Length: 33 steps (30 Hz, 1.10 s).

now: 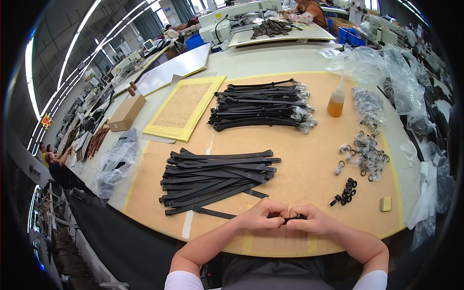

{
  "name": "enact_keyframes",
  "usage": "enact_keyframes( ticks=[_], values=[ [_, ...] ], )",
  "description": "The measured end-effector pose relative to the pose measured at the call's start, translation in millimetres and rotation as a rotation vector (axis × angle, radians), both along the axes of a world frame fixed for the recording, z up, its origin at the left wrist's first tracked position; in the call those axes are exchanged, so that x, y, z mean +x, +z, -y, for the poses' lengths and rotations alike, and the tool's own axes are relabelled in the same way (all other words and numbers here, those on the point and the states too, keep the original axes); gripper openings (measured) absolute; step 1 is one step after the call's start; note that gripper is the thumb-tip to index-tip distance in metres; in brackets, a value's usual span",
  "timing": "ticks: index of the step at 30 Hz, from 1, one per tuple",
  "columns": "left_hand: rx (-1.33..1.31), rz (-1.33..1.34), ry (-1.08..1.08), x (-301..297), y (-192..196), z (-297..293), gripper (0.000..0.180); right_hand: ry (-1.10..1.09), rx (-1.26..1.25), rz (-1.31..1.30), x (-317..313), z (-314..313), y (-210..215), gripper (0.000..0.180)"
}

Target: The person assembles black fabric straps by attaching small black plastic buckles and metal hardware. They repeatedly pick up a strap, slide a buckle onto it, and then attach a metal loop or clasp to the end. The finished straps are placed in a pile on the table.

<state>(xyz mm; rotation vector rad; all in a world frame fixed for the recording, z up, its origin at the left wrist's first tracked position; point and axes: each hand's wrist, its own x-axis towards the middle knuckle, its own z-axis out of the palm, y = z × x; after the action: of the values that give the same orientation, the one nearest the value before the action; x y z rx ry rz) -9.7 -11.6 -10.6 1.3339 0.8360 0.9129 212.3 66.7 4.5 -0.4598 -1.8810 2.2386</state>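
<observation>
Near the front edge of the table my left hand [263, 215] and my right hand [314, 220] are close together. Both pinch a black leather-like strap [212, 212], whose free end runs out to the left past my left wrist. Fingers cover most of the part between my hands. Just beyond lies a loose pile of black straps [217, 181]. To the right of my hands are several small black loops [346, 192], with plastic-wrapped metal rings or buckles [371, 154] behind them. Farther back sits a stack of black straps [256, 107] with plastic-wrapped ends.
A bottle of amber liquid [336, 102] stands at the back right; a yellowish block [385, 204] lies near the right edge. Clear plastic [408, 92] heaps along the right. A yellow-edged board [186, 107] and cardboard box [127, 113] sit left. Another person [311, 13] works beyond.
</observation>
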Motion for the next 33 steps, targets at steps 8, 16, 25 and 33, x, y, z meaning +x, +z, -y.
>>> enact_keyframes(
  ticks=[8, 16, 25, 33],
  values=[
    [-0.036, -0.082, 0.036, -0.2, 6.9, -0.1, 0.004, -0.033, 0.102, -0.013, 1.0, -3.1, -6.9, 0.03],
    [0.014, -0.072, 0.01, 1.8, 5.3, -0.9, 0.003, -0.085, 0.155, -0.061, -1.8, 8.7, -6.5, 0.023],
    [-0.043, -0.007, -0.054, -0.6, 13.4, -2.3, 0.006, -0.063, 0.05, -0.046, -3.9, 11.9, -8.2, 0.024],
    [-0.041, -0.138, 0.014, -3.5, 15.0, -1.9, 0.007, 0.042, 0.156, 0.097, 2.8, -8.0, 2.3, 0.02]
  ],
)
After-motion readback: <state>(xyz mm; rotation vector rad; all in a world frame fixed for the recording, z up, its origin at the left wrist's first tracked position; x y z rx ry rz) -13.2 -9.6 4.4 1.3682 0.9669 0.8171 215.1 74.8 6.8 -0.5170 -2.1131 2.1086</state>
